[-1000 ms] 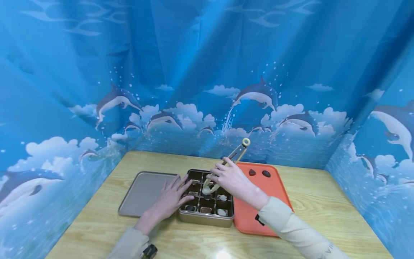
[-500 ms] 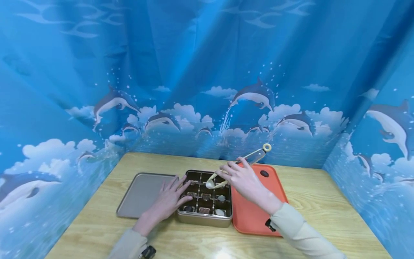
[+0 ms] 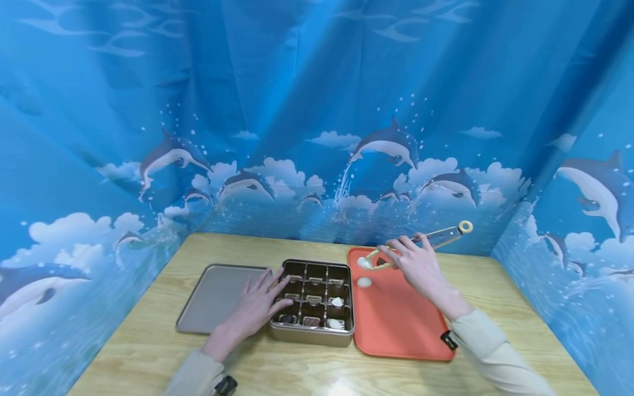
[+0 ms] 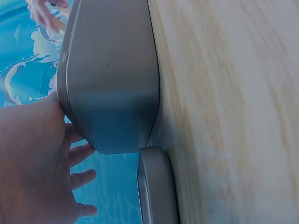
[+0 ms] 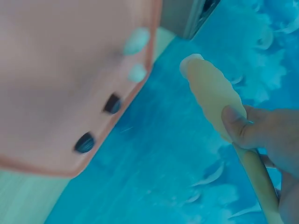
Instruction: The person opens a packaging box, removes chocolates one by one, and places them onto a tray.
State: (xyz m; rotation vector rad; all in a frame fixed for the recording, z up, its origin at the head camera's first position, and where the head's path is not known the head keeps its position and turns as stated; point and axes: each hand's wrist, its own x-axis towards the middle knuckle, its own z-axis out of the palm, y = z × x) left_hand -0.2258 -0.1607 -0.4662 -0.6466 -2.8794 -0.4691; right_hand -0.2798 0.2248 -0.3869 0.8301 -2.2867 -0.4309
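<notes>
My right hand (image 3: pixel 418 269) grips cream-tipped kitchen tongs (image 3: pixel 441 237) over the far left part of the orange tray (image 3: pixel 396 319). A white chocolate (image 5: pixel 190 63) is at the tongs' tip in the right wrist view. On the tray lie two white chocolates, one of them a round white chocolate (image 3: pixel 364 282), and two dark ones, including a ridged dark chocolate (image 5: pixel 85 143). My left hand (image 3: pixel 255 302) rests with spread fingers on the left rim of the divided tin (image 3: pixel 312 334). White chocolates (image 3: pixel 337 302) and darker chocolates (image 3: pixel 287 318) sit in its nearer compartments.
A flat grey lid (image 3: pixel 218 297) lies left of the tin, partly under my left forearm. The tray stands close along the tin's right side on the wooden table (image 3: pixel 277 368). A blue dolphin-print curtain (image 3: pixel 307 137) surrounds the table's back and sides.
My right hand has carried the tongs with a white chocolate from over the tin rightward to over the tray. The left hand has stayed on the tin's rim.
</notes>
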